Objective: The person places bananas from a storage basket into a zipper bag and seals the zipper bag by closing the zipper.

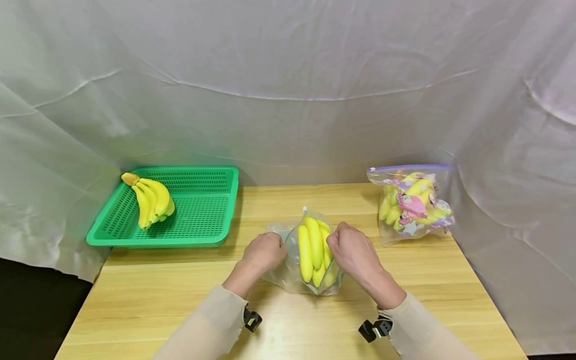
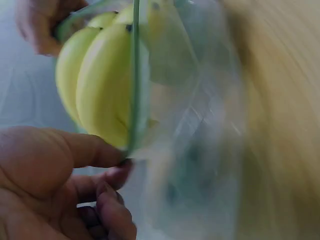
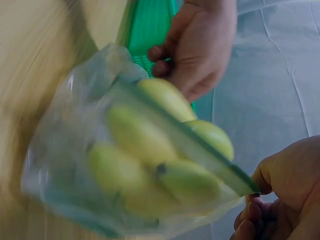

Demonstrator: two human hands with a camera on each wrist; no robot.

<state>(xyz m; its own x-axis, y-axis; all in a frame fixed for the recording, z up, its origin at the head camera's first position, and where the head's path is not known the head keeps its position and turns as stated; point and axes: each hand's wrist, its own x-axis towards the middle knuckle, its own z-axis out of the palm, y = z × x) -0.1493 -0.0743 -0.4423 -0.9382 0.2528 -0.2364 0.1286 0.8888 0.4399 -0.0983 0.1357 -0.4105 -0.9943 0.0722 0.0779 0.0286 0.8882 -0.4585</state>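
With sleeves apart, pinching transparent zip bag at opposite sides in left hand and right hand, spread evenly to seat banana bunch below rim.

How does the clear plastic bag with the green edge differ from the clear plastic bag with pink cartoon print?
The green-edged bag is pinched by the left hand and right hand; the printed bag is untouched. The green-edged bag gapes open; the printed bag's purple top looks straight. Both hold yellow bananas.
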